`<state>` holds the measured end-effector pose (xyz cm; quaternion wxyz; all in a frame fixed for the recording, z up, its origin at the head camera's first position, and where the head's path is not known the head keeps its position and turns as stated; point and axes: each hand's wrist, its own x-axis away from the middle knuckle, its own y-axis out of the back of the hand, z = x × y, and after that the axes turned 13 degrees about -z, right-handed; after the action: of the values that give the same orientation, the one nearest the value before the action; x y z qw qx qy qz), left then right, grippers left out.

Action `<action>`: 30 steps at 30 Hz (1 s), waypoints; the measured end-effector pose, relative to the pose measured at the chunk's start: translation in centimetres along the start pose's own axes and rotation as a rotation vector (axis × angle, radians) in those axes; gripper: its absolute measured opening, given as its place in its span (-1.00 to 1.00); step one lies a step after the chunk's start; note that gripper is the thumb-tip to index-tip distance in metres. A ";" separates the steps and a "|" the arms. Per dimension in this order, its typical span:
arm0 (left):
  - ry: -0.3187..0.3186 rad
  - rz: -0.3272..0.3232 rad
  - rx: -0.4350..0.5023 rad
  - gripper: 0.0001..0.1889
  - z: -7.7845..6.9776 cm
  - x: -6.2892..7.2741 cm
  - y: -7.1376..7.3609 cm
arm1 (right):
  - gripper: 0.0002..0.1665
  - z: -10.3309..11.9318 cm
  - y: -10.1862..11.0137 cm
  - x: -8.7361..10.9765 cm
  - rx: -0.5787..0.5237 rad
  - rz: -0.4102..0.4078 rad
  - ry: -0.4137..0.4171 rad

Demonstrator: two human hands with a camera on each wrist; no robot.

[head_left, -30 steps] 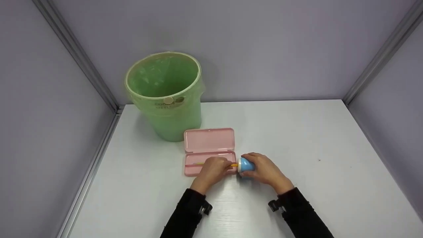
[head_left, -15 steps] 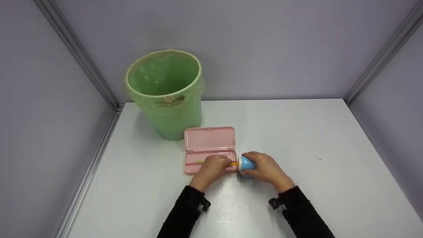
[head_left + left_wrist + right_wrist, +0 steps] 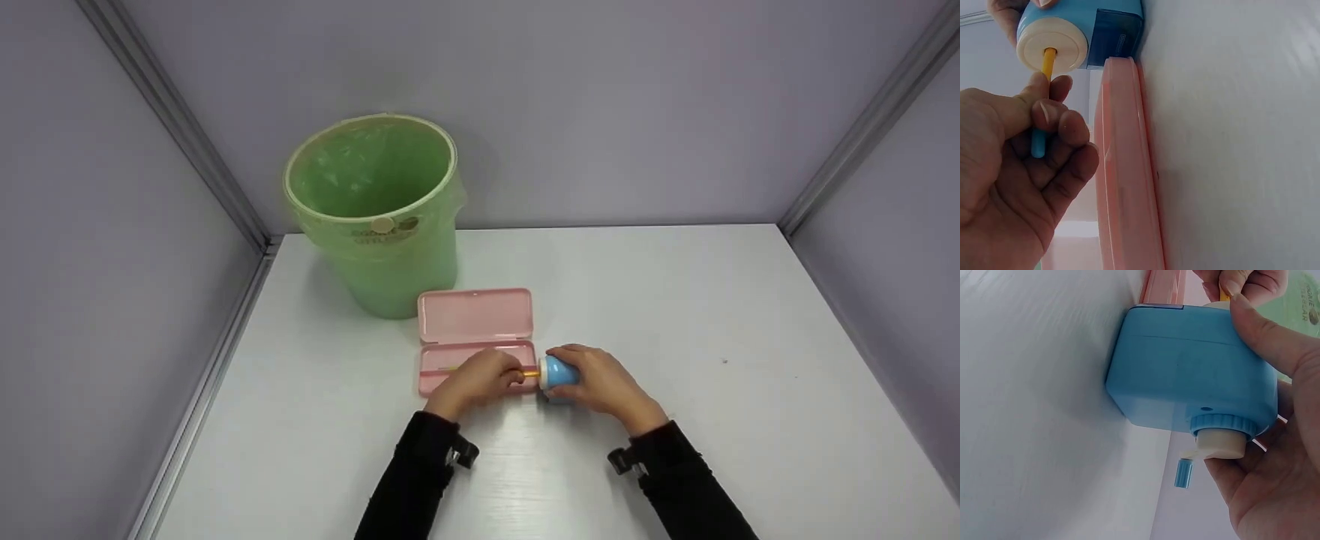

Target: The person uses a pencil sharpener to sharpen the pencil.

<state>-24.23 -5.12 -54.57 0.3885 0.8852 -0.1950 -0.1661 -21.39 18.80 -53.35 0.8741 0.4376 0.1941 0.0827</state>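
A blue crank pencil sharpener (image 3: 561, 372) with a cream front stands on the table, its small crank handle (image 3: 1184, 473) visible in the right wrist view. My right hand (image 3: 606, 386) grips the sharpener's body around its sides. A yellow pencil (image 3: 1048, 60) with a blue end sticks into the hole in the cream front. Thumb and fingers of my left hand (image 3: 1033, 140) pinch this pencil. Under the left hand lies an open pink pencil case (image 3: 476, 316), its lid folded back. Another thin yellow item (image 3: 450, 368) in the case is partly hidden by the left hand.
A large green bin (image 3: 379, 240) with a bag liner stands behind the case, to the left. Grey-white panels (image 3: 600, 112) enclose the white table (image 3: 675, 300) at the back and sides.
My left hand has shifted slightly and turned at the wrist while still pinching the pencil. The right hand and the sharpener have stayed in place.
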 end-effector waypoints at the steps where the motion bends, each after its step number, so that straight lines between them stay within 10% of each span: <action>1: 0.019 0.015 0.028 -0.80 0.1 0.0 0.1 | -0.30 0.0 -0.1 0.0 -0.004 0.002 0.000; 18: 0.115 0.112 0.198 -0.73 1.9 0.3 1.1 | -0.25 0.4 -0.1 -0.4 -0.092 0.088 -0.055; 30: 0.071 -0.148 -0.042 -0.84 4.3 2.0 3.6 | -0.26 -0.4 0.4 0.0 -0.091 0.083 -0.047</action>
<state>-25.23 -11.00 -54.89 0.4003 0.8941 -0.1117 -0.1669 -21.49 19.33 -53.26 0.8932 0.4069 0.1510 0.1173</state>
